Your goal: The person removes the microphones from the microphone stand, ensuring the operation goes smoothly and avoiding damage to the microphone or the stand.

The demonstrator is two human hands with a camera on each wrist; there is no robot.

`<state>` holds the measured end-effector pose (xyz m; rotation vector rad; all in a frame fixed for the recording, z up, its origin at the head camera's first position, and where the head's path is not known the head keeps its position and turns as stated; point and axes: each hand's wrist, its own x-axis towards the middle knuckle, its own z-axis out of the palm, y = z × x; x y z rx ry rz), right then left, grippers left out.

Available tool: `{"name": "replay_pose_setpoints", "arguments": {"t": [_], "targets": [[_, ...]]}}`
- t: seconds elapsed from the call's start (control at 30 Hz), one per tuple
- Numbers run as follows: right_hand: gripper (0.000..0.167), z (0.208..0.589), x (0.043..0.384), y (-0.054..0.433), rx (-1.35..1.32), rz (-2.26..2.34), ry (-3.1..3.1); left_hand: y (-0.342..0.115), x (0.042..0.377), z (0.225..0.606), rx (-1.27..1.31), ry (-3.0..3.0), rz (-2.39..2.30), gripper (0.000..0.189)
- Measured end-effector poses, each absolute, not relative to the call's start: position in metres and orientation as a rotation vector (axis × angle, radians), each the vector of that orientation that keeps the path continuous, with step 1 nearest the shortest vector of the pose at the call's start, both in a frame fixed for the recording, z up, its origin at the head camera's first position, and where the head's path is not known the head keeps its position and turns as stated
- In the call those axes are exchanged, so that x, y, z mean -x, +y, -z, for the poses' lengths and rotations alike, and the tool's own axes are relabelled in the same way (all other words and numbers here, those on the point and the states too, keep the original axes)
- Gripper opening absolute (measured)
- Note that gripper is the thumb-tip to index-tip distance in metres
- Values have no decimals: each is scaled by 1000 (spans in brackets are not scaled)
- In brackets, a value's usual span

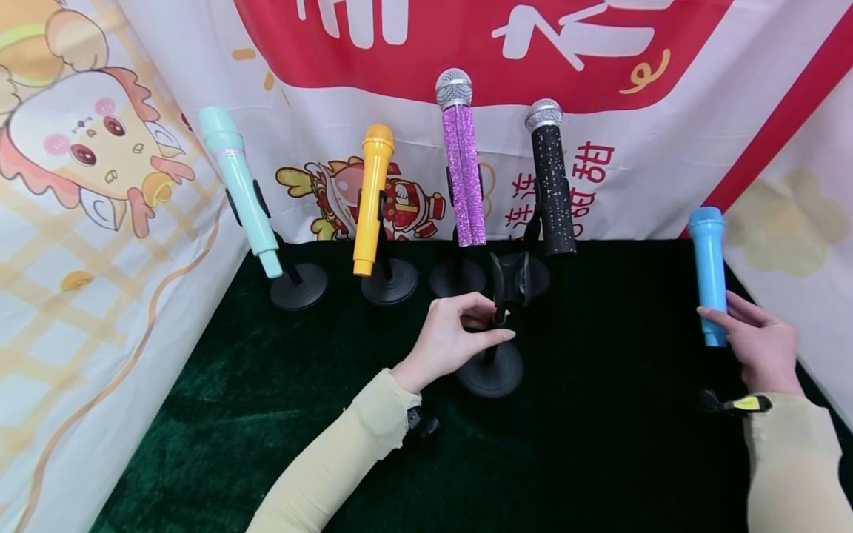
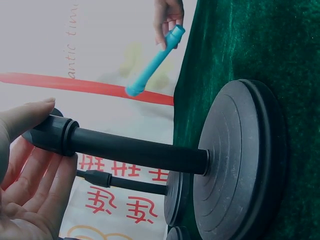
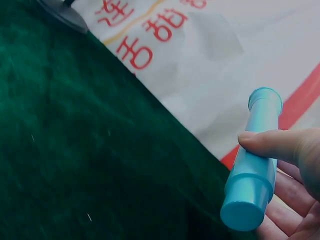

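My left hand (image 1: pixel 448 337) pinches the upper part of an unoccupied black microphone stand (image 1: pixel 492 374) between thumb and fingers. In the left wrist view, the thumb lies on one side of the collar of its pole (image 2: pixel 140 150) and the fingers on the other. The stand is upright, its round base at the cloth. At the far right, my right hand (image 1: pixel 766 344) grips a light blue microphone (image 1: pixel 708 255) near its lower end, the microphone roughly upright above the table. The right wrist view shows my thumb across the blue microphone's body (image 3: pixel 255 160).
Behind stand several microphones on black stands: mint green (image 1: pixel 243 185), yellow (image 1: pixel 375 196), glittery purple (image 1: pixel 463 170) and speckled black (image 1: pixel 554 185). Dark green cloth (image 1: pixel 600 429) covers the table. A printed white and red backdrop (image 1: pixel 640 178) rises at the back and sides.
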<state>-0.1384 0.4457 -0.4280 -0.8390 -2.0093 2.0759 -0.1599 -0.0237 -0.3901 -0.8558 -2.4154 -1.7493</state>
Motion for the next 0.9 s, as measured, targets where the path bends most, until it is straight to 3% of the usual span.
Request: {"name": "replay_pose_setpoints", "arguments": {"t": [0.47,0.9], "targets": [[97,444,138,474,1218,-1607,-2317,-23,159,390,851,-2414,1747,18],[85,445,146,478,1240,-1481,-2387,-24,161,390,859,-2412,1745,18]]}}
